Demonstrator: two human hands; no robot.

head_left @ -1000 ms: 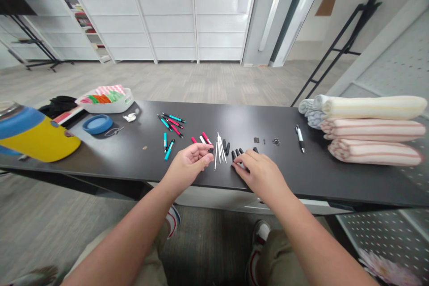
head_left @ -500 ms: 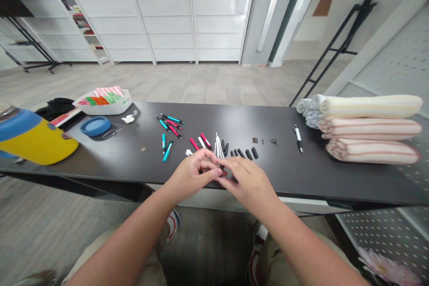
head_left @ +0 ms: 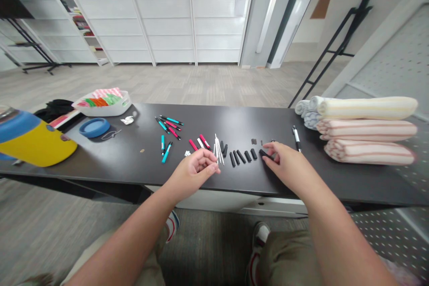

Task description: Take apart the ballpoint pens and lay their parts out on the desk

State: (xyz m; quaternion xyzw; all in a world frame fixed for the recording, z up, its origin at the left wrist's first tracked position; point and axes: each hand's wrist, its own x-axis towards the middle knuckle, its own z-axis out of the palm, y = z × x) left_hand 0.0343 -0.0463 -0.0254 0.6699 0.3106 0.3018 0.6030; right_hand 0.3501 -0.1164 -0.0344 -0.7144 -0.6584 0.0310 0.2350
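Observation:
My right hand [head_left: 288, 163] pinches a short black pen part [head_left: 267, 155] between thumb and fingers, close to the tabletop. My left hand [head_left: 197, 170] hovers over the front edge with its fingers curled in; whatever lies inside them is hidden. Just beyond it are several thin white pen refills [head_left: 218, 151] in a narrow fan. Between the hands runs a row of black pen parts [head_left: 241, 157]. Red pen barrels [head_left: 204, 141] and a white barrel [head_left: 200, 143] lie behind my left hand, with small white pieces [head_left: 187, 153] beside them.
Red and teal pens [head_left: 169, 126] lie left of centre, two teal barrels [head_left: 166, 152] below them. A white pen [head_left: 296, 138] and rolled towels [head_left: 368, 129] are on the right. A blue ring-shaped item [head_left: 94, 128], white basket [head_left: 125, 103] and yellow-blue object [head_left: 40, 140] stand left.
My hands were together at the refills; the right has moved away to the right and now holds a black pen part near the end of the row. My left hand has stayed nearly in place.

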